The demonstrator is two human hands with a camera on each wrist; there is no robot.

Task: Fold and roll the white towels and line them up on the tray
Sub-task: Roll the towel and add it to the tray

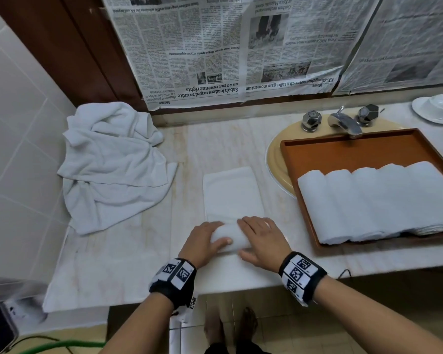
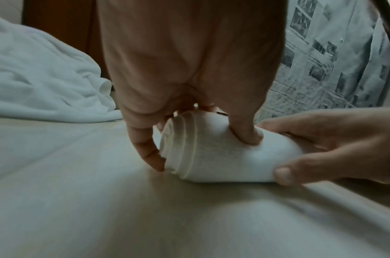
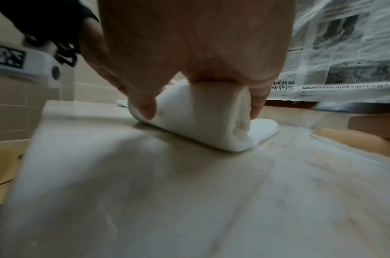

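Note:
A white towel (image 1: 232,194) lies folded into a long strip on the marble counter, its near end rolled into a thick roll (image 1: 228,237). My left hand (image 1: 205,241) grips the roll's left end (image 2: 211,157), thumb on top and fingers curled behind. My right hand (image 1: 260,241) grips the right end (image 3: 211,122), thumb in front, fingers over the top. The flat part of the strip stretches away from me. A brown wooden tray (image 1: 343,152) to the right holds several rolled white towels (image 1: 374,203) side by side.
A heap of crumpled white towels (image 1: 110,162) lies at the left back of the counter (image 1: 128,264). The tray sits over a sink with a chrome tap (image 1: 344,122). A white cup and saucer (image 1: 436,108) stand at the far right. Newspaper (image 1: 241,47) covers the wall behind.

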